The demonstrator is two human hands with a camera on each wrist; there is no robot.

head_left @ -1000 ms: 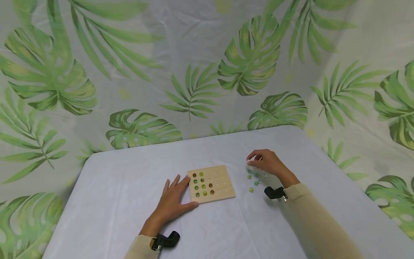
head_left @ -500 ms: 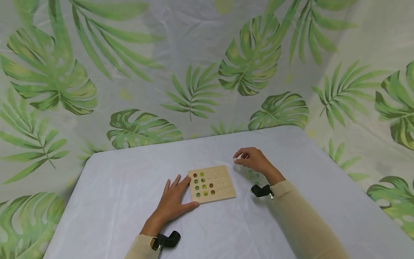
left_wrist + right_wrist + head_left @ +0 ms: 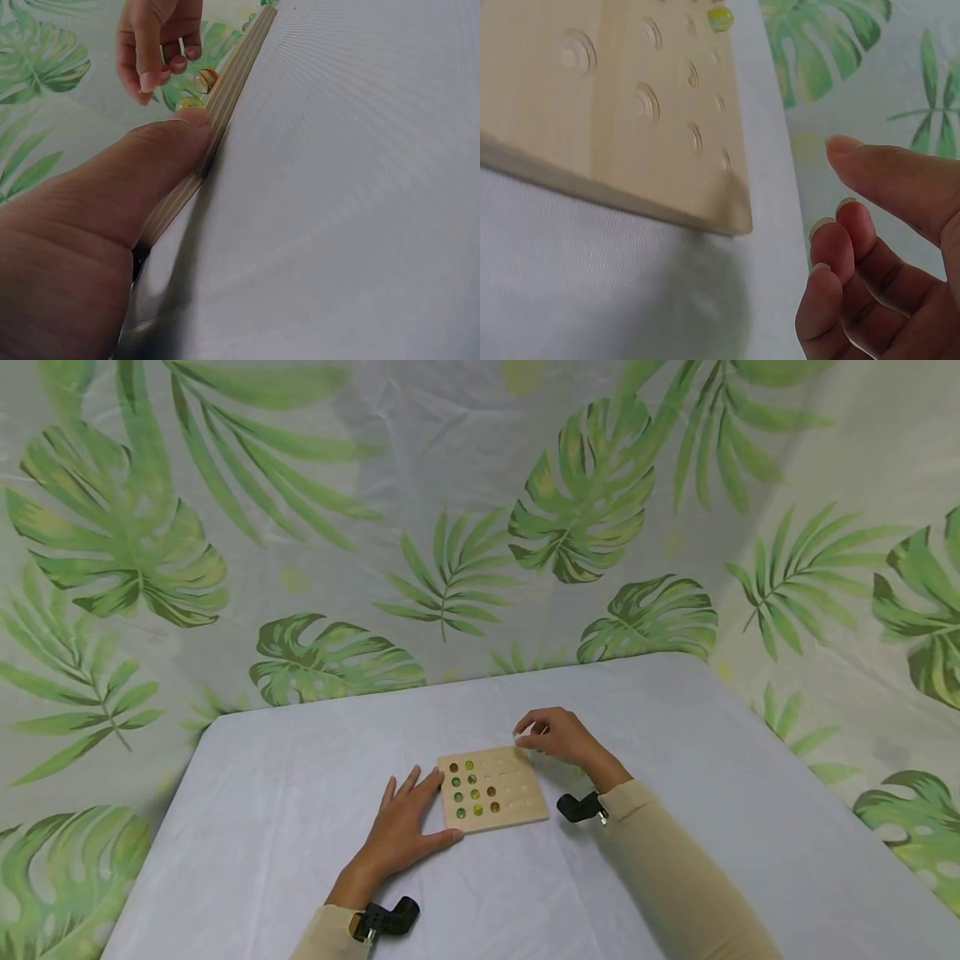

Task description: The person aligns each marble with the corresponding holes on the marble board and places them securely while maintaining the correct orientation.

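Observation:
A wooden board [image 3: 517, 785] with rows of shallow round hollows lies on the table. Green, yellow and brown glass marbles [image 3: 475, 794] sit in its left columns. My left hand [image 3: 397, 835] lies flat and spread at the board's left side. Its thumb [image 3: 169, 154] touches the near edge, and a fingertip meets the left edge. Over the far right corner of the board, my right hand [image 3: 558, 737] pinches a small pale, clear-looking marble [image 3: 516, 737] between thumb and index finger. The right wrist view shows its other fingers [image 3: 829, 251] curled, with the marble hidden there.
A white cloth [image 3: 300, 777] covers the table. Behind and to the right hangs a leaf-patterned curtain [image 3: 450, 485]. Loose marbles on the cloth right of the board are mostly hidden by my right hand and forearm. Each wrist wears a black camera [image 3: 386, 917].
My right hand has moved left from above the loose marbles to the board's far right corner, carrying the pale marble. My left hand and the board stay in place.

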